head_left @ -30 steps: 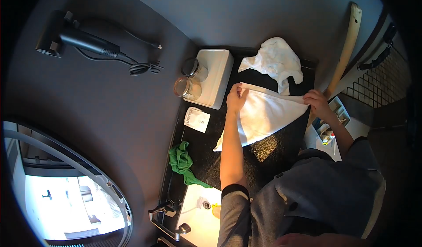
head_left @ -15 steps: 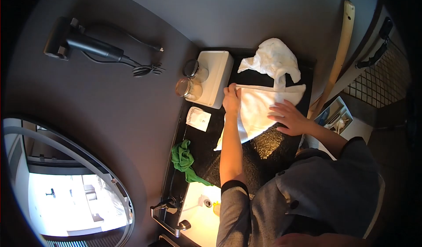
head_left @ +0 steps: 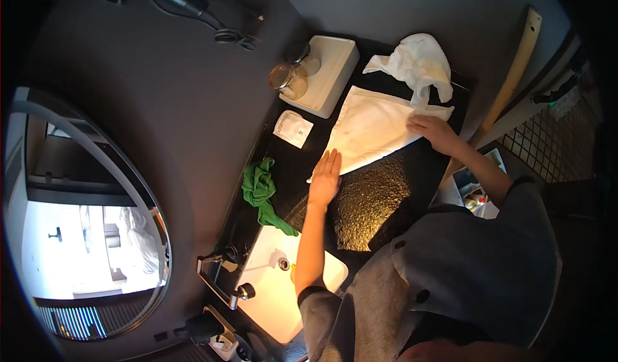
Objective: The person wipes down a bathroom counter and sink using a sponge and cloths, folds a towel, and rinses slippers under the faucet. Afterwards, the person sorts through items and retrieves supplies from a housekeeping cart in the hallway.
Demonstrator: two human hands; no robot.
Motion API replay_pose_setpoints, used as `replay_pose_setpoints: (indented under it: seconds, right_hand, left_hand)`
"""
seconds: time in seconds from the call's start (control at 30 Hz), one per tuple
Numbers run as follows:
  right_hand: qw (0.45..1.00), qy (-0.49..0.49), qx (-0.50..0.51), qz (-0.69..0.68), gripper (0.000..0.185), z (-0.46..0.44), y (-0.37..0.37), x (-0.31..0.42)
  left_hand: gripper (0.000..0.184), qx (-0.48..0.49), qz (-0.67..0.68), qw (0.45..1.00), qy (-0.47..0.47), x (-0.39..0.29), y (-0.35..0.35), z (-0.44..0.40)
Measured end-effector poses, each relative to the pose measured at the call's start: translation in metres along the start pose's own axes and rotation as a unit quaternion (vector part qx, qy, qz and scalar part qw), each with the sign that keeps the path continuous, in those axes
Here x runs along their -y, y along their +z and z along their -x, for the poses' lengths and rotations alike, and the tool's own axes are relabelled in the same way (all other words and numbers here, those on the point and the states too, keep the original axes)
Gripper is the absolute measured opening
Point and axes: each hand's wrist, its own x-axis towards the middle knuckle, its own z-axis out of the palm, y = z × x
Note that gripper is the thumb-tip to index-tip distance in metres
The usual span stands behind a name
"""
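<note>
A white towel [head_left: 370, 127] lies spread on the dark counter, its near edge running diagonally between my hands. My left hand [head_left: 327, 176] rests on the towel's lower left corner, fingers stretched out and flat. At the right end of the towel, my right hand [head_left: 434, 131] touches the cloth near its edge with the fingers extended close together. Just beyond that end sits a crumpled white cloth [head_left: 415, 63], one tail of it reaching down to the towel.
A white box [head_left: 335, 72] with two glass jars [head_left: 288, 81] stands at the back. A white packet [head_left: 294, 129] and a green cloth [head_left: 259, 188] lie left, near the sink [head_left: 267, 304] and faucet [head_left: 241, 292]. A wooden pole [head_left: 512, 72] leans at right.
My left hand has moved from the towel's upper left corner down to its lower left corner. The right hand has slid toward the towel's right end. The view has shifted.
</note>
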Motion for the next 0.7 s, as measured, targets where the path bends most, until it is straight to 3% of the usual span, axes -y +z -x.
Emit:
replay_pose_setpoints:
  seconds: [0.07,0.17,0.23,0.33,0.43,0.53,0.63,0.7]
  right_hand:
    - [1.0,0.003,-0.009,0.002,0.036,0.007,-0.005,0.001]
    - [0.999,0.045,-0.002,-0.031,0.032,0.029,-0.019,0.019]
    - [0.992,0.1,-0.012,-0.072,0.026,0.041,-0.022,0.027]
    - [0.987,0.162,-0.016,0.0,0.022,0.041,-0.018,0.031]
    - [0.96,0.246,0.109,0.082,0.017,0.009,-0.016,0.03]
    - [0.928,0.306,0.188,0.097,0.02,-0.012,-0.012,0.02]
    - [0.913,0.32,0.236,0.094,0.022,-0.022,-0.011,0.018]
    - [0.912,0.308,0.254,0.091,0.021,-0.025,-0.015,0.015]
  left_hand:
    - [0.055,-0.05,-0.064,0.996,0.04,0.012,0.005,0.013]
    - [0.042,-0.015,0.039,0.998,0.036,-0.004,-0.023,0.033]
    - [0.036,-0.006,0.106,0.994,-0.024,-0.011,-0.034,0.043]
    - [0.02,-0.033,0.128,0.987,-0.096,-0.005,-0.024,0.05]
    - [0.009,-0.034,0.046,0.99,-0.13,0.002,-0.013,0.035]
    - [0.013,0.076,-0.033,0.973,-0.217,-0.002,-0.009,0.021]
    - [0.026,-0.187,-0.141,0.957,-0.169,-0.031,-0.016,0.011]
    - [0.043,-0.161,0.072,0.976,-0.127,-0.064,-0.014,0.011]
